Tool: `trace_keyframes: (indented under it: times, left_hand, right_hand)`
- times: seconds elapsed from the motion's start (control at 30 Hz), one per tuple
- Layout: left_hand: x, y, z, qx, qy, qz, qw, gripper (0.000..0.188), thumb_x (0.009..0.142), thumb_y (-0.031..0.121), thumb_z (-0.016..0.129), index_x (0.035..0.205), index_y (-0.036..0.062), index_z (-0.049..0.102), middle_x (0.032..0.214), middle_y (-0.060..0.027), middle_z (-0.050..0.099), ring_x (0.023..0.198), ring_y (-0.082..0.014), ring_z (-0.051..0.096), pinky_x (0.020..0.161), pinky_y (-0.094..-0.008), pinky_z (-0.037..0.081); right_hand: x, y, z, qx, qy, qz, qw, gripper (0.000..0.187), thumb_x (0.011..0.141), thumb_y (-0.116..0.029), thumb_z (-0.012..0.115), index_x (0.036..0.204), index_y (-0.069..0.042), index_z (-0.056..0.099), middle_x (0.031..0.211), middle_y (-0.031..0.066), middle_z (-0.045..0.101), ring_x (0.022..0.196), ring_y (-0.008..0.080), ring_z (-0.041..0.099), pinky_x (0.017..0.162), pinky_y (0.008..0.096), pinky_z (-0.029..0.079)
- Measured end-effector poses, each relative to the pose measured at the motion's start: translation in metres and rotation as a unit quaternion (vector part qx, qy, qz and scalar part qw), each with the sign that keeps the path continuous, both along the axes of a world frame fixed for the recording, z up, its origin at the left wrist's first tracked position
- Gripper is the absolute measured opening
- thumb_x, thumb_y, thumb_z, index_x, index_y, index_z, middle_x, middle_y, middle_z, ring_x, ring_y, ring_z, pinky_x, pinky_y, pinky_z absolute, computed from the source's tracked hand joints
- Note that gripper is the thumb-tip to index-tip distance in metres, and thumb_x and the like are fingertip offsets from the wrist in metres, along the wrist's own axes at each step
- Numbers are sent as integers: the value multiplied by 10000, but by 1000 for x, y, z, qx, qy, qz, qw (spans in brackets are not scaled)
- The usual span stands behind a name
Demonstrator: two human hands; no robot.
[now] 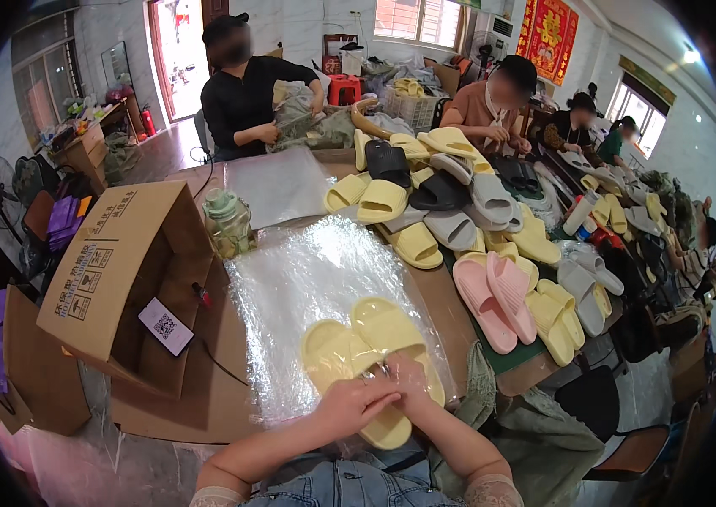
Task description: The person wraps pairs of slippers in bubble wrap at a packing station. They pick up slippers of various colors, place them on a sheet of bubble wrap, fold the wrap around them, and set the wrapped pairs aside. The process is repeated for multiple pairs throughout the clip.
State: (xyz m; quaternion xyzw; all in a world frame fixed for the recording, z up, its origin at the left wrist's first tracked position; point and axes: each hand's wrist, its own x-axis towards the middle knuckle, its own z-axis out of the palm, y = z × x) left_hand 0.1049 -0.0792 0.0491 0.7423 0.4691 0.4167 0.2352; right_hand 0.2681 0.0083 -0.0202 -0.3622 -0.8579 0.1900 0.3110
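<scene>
While both hands meet over the yellow pair (pixel 327 348), the fingers of the left hand (pixel 360 402) lie together and reach across to touch the right hand (pixel 409 378). The right fingers are bent down at the pair, partly hidden, so I cannot tell whether they grip a slipper or only rest there. The pair sits directly under the fingers, toes pointing away, one slipper to their left and the other running to their right. Clear sheets (pixel 290 275) spread beyond the fingers over the tabletop (pixel 453 331). Left of the fingers stands an open box (pixel 117 253), a pale panel (pixel 165 326) with a square code inside it; farther off on that side is a jar (pixel 228 221). Pink slippers (pixel 493 317) lie to the right of the fingers, and a slipper pile (pixel 442 193) rises beyond and to the right.
</scene>
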Motion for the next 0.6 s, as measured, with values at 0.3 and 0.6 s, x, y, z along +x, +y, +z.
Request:
trace_keyframes:
  times: [0.3,0.6]
  left_hand:
    - [10,-24,2,-44,-44,-74,995,277,907,172,756,1180,128,746,778,-78,681,629,-217,649,565,-335,506]
    - [-84,22,-32,25,69,276,958,597,905,278,725,1431,70,533,1444,-238,482,1302,-422,463,1071,-486,405]
  right_hand:
    - [-69,54,2,-58,-33,-117,991,316,936,-281,673,1065,-9,579,1006,248,607,879,435,622,761,531,510]
    - [50,-34,47,-312,-52,287,905,422,856,-182,761,1220,2,654,1042,181,659,981,308,651,827,373,512]
